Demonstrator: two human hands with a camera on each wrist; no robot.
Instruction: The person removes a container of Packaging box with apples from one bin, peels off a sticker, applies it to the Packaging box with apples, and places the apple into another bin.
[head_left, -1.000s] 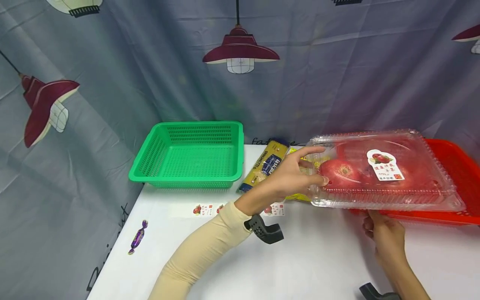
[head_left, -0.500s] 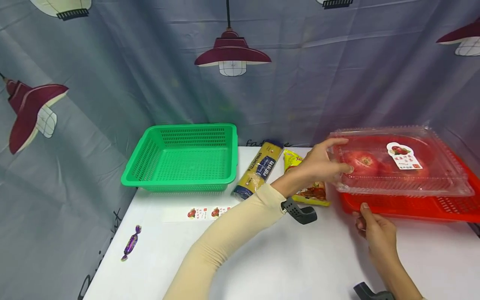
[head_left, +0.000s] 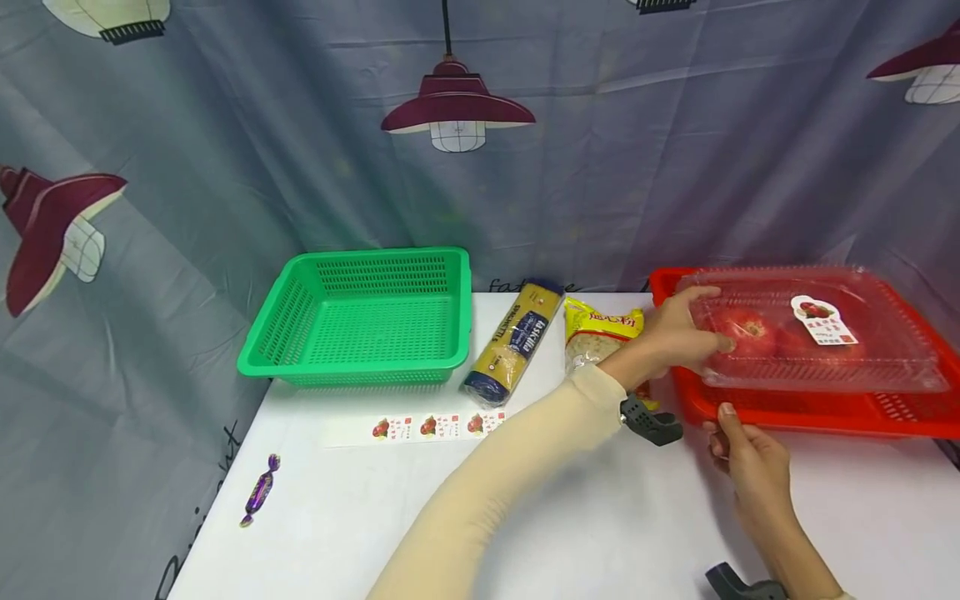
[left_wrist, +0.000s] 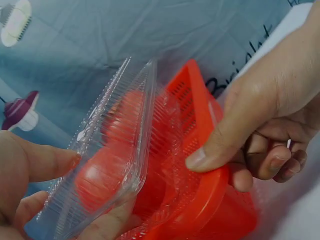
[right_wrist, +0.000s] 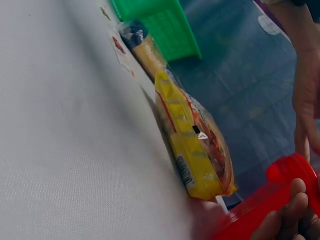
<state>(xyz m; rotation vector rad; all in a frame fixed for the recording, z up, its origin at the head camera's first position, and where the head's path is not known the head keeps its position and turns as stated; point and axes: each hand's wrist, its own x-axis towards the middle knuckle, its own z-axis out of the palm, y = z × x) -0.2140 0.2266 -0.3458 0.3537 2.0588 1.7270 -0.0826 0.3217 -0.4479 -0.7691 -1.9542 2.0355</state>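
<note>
My left hand grips the left end of a clear plastic fruit box, thumb on one side and fingers on the other. Large round red fruit shows through the plastic, and a white label with a fruit picture is stuck on the lid. The box lies over the red basket, slightly tilted, its near edge inside the rim. With the thumb over the rim and the fingers beneath, my right hand pinches the basket's near edge. The box hides most of the basket's inside.
A green basket stands at the back left. Between the baskets lie a spaghetti packet and a yellow food bag, partly behind my left arm. A sticker strip and a purple wrapped candy lie nearer the front.
My left hand has carried the fruit box right and lowered it onto the red basket. My right hand has stayed at the basket's near rim. More of the yellow bag and sticker strip shows.
</note>
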